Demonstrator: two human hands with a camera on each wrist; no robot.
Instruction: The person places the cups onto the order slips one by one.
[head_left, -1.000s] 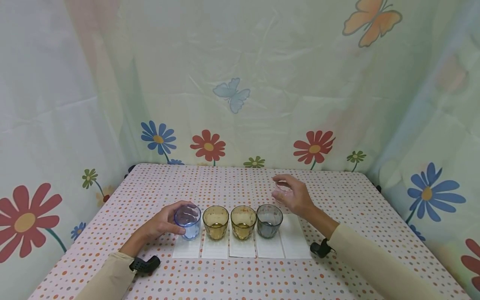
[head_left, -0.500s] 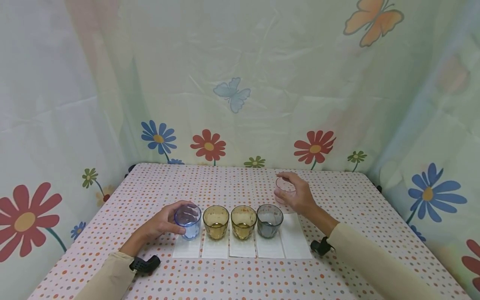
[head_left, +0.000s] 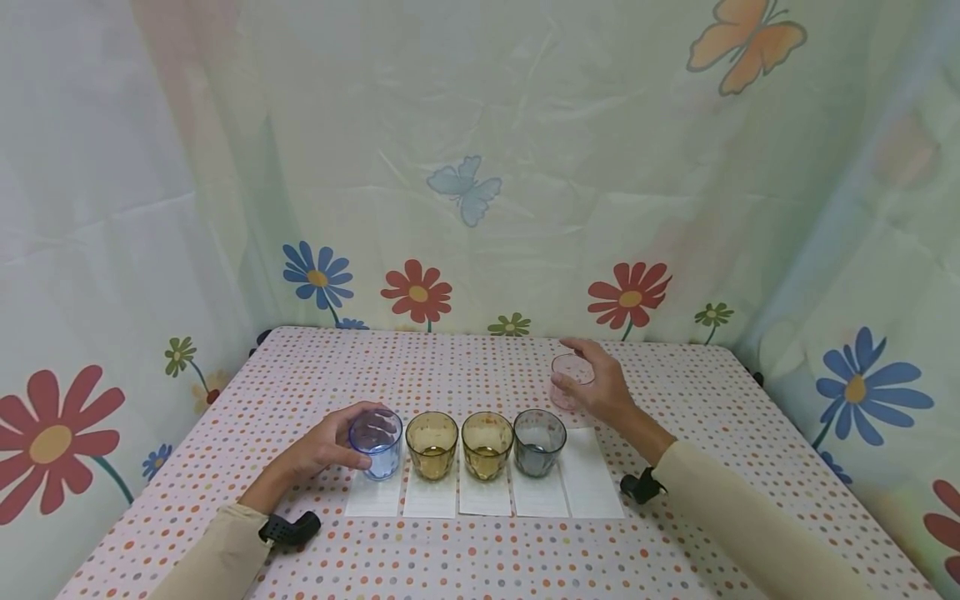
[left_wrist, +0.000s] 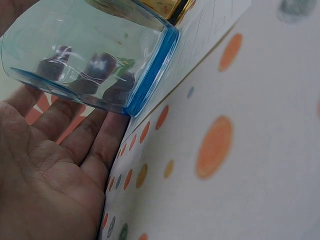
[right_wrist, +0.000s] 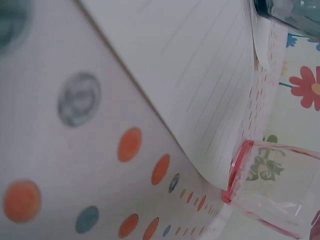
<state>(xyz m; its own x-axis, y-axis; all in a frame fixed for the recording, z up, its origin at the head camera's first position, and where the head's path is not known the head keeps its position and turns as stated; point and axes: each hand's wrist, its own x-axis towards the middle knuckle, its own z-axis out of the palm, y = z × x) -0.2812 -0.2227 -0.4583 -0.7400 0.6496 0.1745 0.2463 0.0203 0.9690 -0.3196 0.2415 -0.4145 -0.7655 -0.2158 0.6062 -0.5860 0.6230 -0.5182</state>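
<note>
My left hand (head_left: 330,442) holds a blue-rimmed clear glass (head_left: 384,460), thumb in front and fingers behind. In the left wrist view those fingers (left_wrist: 70,127) pass behind the glass and show through its wall. At the right, my right hand (head_left: 606,390) is at a pink-tinted glass (head_left: 562,402), thumb and fingers spread apart on either side of it. The right wrist view has this pink glass (right_wrist: 277,182) upright just past a sheet's far corner, with only a bit of finger at the lower right edge.
Two amber glasses (head_left: 432,450) and a grey glass (head_left: 538,450) stand in a row beside the blue one on white lined paper strips (head_left: 486,498). The rightmost paper strip (head_left: 592,479) lies bare. A dotted cloth (head_left: 480,558) covers the table; a flowered curtain (head_left: 480,108) hangs behind.
My right hand has shifted a little right and away from me, its fingers spreading wider, and more of the pink glass shows. My left hand and the row of glasses have stayed still.
</note>
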